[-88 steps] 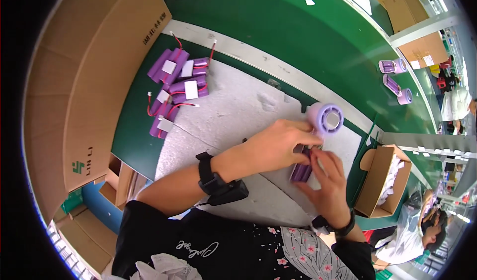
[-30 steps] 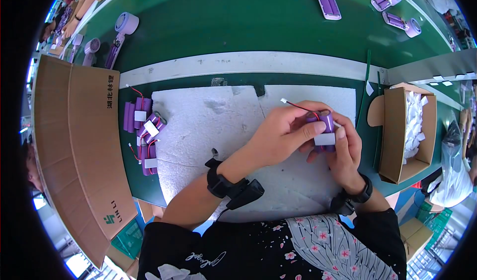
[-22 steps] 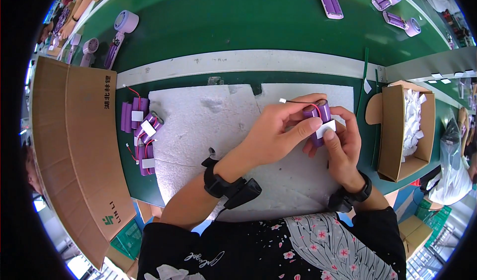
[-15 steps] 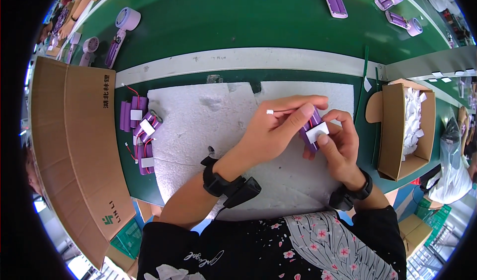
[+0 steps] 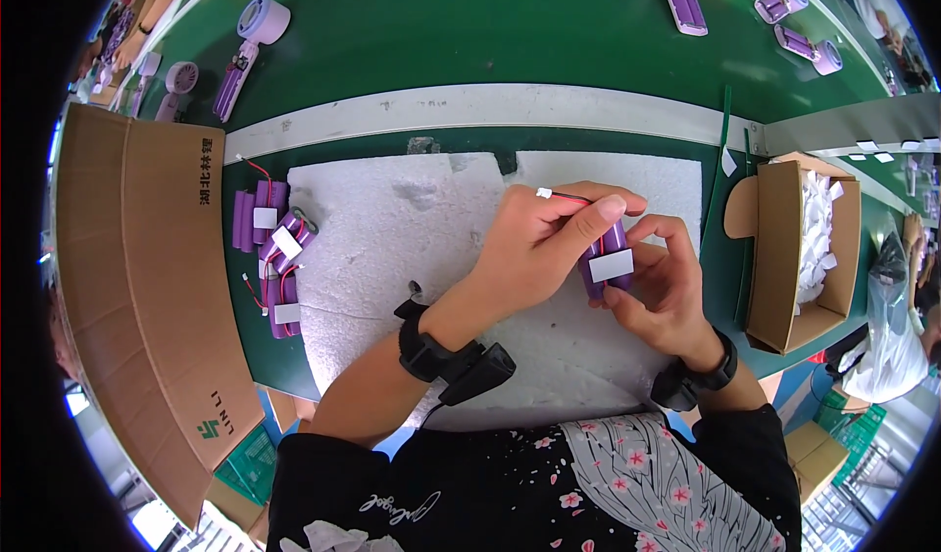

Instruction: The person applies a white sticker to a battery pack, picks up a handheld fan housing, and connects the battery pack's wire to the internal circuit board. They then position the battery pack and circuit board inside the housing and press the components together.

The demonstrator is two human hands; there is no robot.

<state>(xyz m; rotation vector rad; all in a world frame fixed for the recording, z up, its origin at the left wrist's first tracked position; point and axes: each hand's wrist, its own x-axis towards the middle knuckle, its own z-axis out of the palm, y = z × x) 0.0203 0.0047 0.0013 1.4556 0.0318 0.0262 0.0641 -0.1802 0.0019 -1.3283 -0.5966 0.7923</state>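
Observation:
A purple battery pack [image 5: 592, 279] with a white rectangular pad [image 5: 612, 267] on its face is held above the white foam sheet [image 5: 461, 228]. My left hand [image 5: 554, 233] pinches its upper end between thumb and fingers. From there a red-and-black lead runs out over the left hand to a small white plug [image 5: 544, 193]. At the pack's right side and lower end, my right hand [image 5: 667, 282] grips it, thumb near the bottom. Several similar purple packs [image 5: 272, 199] with white pads and wires lie left of the foam.
A tall cardboard box [image 5: 147, 287] stands at the left. At the right sits a smaller open carton [image 5: 784, 258] full of white pieces. Beyond a pale metal rail [image 5: 470, 103], purple handheld fans [image 5: 233, 72] and an opened handle [image 5: 683, 1] lie on the green belt [image 5: 470, 32]. Other people work at both far edges.
The battery pack has turned more upright, its white pad now lying nearly level. My right thumb has slid off the pad to the pack's lower end. Fans on the belt have shifted slightly right.

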